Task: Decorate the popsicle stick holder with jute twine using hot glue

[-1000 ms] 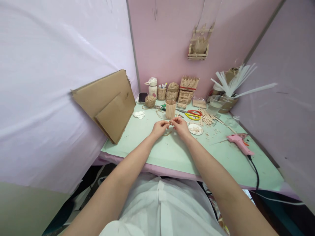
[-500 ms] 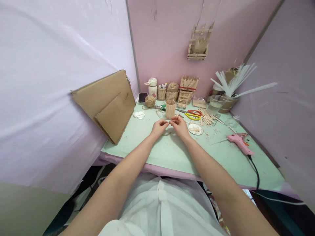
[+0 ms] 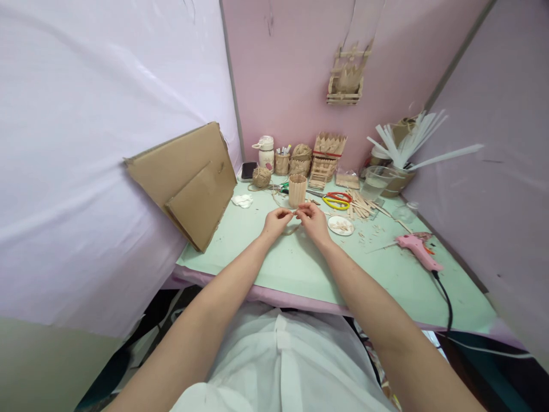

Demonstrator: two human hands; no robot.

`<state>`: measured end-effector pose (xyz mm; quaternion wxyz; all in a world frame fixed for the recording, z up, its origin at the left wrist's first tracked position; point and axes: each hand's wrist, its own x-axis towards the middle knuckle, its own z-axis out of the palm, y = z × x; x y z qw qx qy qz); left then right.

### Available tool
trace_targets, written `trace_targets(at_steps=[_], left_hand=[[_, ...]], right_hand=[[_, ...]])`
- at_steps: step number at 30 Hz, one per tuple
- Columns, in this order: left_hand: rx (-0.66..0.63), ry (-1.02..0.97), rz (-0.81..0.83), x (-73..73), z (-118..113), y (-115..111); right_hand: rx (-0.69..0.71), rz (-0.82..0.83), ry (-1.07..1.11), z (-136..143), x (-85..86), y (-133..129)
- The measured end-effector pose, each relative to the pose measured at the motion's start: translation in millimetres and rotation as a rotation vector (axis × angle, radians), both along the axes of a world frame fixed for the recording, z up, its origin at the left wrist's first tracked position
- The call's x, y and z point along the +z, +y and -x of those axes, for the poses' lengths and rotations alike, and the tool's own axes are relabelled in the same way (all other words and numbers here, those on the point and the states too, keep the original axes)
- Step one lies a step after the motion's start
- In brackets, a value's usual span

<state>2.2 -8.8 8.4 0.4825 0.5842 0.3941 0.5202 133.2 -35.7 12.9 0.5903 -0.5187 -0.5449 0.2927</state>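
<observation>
Left hand (image 3: 277, 223), right hand (image 3: 314, 223): each with thumb and fingertips pressed together; anything pinched too small to tell. Twine piece (image 3: 292, 231): curved, just below and between the hands. Stick-walled cup (image 3: 297, 191): upright on the bench (image 3: 300, 269), just beyond the fingertips. White dish (image 3: 341, 232): beside the right hand, holding wood bits (image 3: 341, 226)

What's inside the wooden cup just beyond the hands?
Inside the wooden cup, only the upper part of its far side shows; its near side hides the bottom, so anything there can't be seen.
</observation>
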Motion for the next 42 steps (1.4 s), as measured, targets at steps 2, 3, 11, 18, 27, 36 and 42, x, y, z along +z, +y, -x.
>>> trace_targets(at_steps=[2,3,11,18,27,36,42], left_hand=[[0.0,-0.031,0.015,0.6,-0.4,0.1],[-0.003,-0.044,0.023,0.8,-0.6,0.1],[-0.1,-0.062,0.098,0.8,0.9,0.4],[-0.054,-0.071,0.1,2.8,1.2,0.2],[-0.052,-0.122,0.062,-0.9,0.5,2.7],[-0.056,-0.101,0.054,-2.0,1.0,3.6],[-0.09,-0.164,0.225,3.4,1.1,0.7]], right_hand=[[0.005,-0.002,-0.01,-0.2,-0.8,0.3],[0.007,-0.001,-0.016,-0.2,-1.0,0.4],[0.026,0.014,-0.029,1.3,2.9,-2.2],[-0.049,-0.056,-0.165,-0.3,5.2,-2.7],[-0.065,-0.08,-0.236,0.8,5.4,-3.9],[-0.081,-0.09,-0.231,0.7,6.2,-6.0],[-0.061,-0.095,-0.242,4.2,6.0,-6.3]])
